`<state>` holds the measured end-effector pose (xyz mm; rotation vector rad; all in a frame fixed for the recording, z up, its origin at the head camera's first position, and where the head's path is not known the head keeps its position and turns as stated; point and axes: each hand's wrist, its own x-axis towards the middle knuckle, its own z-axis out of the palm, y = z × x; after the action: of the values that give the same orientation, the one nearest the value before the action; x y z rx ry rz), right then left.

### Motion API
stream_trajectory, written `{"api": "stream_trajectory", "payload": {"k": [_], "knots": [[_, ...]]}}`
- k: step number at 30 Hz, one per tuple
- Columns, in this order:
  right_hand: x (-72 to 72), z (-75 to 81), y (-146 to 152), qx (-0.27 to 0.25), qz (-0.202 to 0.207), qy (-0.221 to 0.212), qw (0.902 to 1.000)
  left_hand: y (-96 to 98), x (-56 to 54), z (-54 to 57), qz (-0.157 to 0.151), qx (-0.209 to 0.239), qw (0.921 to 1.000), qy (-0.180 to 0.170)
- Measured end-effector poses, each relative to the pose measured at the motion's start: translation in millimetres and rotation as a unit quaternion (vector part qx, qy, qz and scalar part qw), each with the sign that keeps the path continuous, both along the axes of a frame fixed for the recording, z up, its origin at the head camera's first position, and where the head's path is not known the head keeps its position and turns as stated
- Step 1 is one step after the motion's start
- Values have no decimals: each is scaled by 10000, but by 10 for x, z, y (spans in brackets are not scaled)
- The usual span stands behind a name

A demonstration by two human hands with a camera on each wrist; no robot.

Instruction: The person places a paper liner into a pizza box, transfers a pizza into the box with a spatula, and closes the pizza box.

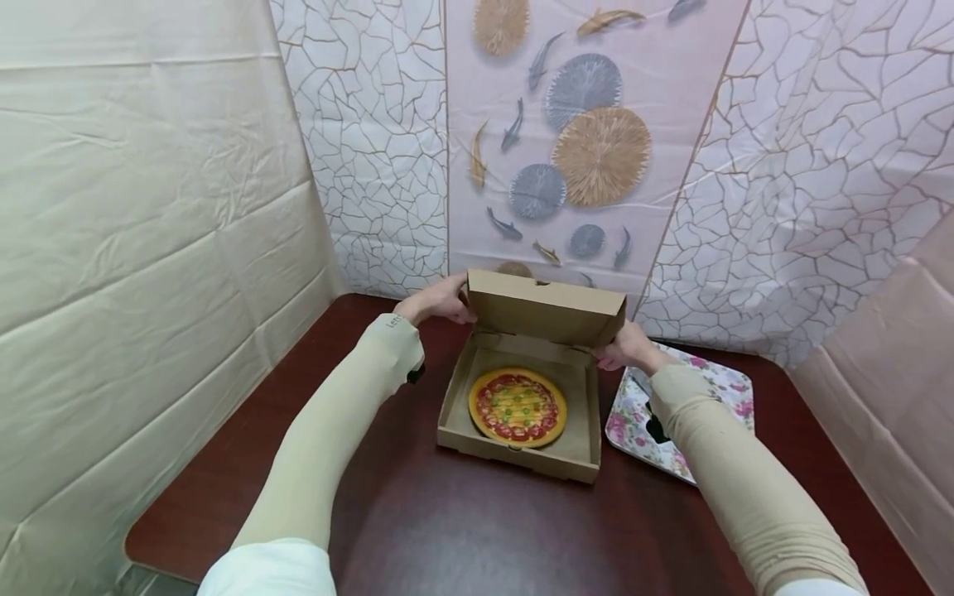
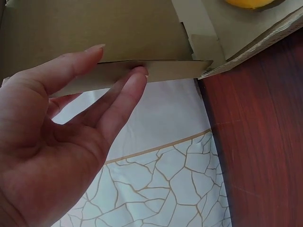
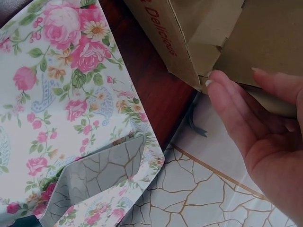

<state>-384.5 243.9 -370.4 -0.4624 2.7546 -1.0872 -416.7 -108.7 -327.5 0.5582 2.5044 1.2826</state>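
A cardboard pizza box [image 1: 555,467] lies on the table, its lid [image 1: 547,314] raised at the back. Inside the base sits a round pizza [image 1: 517,407] with red, yellow and green topping. My left hand [image 1: 445,300] pinches the lid's left side flap; in the left wrist view the thumb lies on the inner face and fingers press the outside. At the opposite edge, my right hand [image 1: 629,346] holds the right side flap between thumb and fingers, fingertips near the hinge corner in the right wrist view.
Right of the box lies a white floral tray [image 1: 726,382], partly under the right forearm. On it rests a pizza server with a shiny metal blade [image 3: 106,165] and dark handle [image 3: 26,221]. Fabric-covered walls [image 1: 387,149] stand behind and beside the dark red table [image 1: 246,463].
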Motion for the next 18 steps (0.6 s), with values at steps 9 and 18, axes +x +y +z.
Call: {"api": "stream_trajectory", "payload": {"k": [9, 18], "knots": [[8, -59, 43, -184, -157, 187, 9995, 65, 17, -72, 99, -34, 9998, 179], [0, 133, 33, -4, -217, -384, 9990, 101, 20, -30, 145, -173, 9990, 383]]}}
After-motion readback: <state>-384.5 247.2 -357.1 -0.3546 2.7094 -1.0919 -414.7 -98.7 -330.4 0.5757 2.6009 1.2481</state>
